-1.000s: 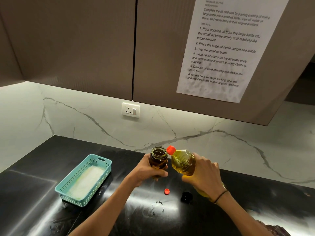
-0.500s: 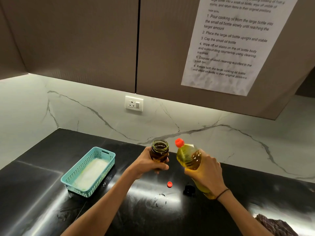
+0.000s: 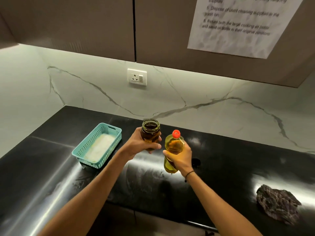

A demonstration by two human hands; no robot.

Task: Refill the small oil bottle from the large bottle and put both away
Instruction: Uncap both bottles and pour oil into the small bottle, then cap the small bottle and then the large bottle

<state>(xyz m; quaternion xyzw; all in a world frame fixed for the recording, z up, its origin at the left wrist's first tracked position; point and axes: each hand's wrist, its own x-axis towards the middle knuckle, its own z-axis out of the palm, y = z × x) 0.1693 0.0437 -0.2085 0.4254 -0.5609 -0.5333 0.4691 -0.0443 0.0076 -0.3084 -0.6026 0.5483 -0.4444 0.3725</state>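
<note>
My left hand (image 3: 139, 145) grips the small oil bottle (image 3: 150, 131), a dark glass jar with its mouth uncapped, held upright above the black counter (image 3: 221, 164). Just to its right, my right hand (image 3: 180, 156) grips the large oil bottle (image 3: 173, 147), clear plastic with yellow oil and an orange spout top, leaning slightly toward the jar. The two bottles are a little apart. A black lid (image 3: 196, 162) lies on the counter, partly hidden behind my right hand.
A teal plastic basket (image 3: 109, 132) with a white lining stands on the counter at the left. A dark checked cloth (image 3: 277, 204) lies at the right front. A wall socket (image 3: 137, 77) sits on the marble backsplash. Cabinets hang overhead with a printed sheet (image 3: 238, 28).
The large bottle has tipped back from pouring to nearly upright, away from the jar's mouth. The view has tilted down, and the small orange cap on the counter is now hidden.
</note>
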